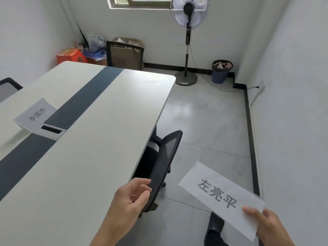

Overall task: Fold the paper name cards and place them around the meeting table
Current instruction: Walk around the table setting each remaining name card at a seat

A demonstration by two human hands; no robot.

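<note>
A white paper name card with three printed black characters hangs over the floor at the lower right, pinched at its near end by my right hand. My left hand is open with curled fingers, holding nothing, beside the backrest of a black mesh chair. A second folded name card stands on the far left side of the white meeting table, next to the table's dark centre stripe.
The black mesh chair is tucked under the table's right edge. Another chair stands at the far end and one at the left. A standing fan, its cord, a waste bin and boxes line the back wall. Tiled floor lies on the right.
</note>
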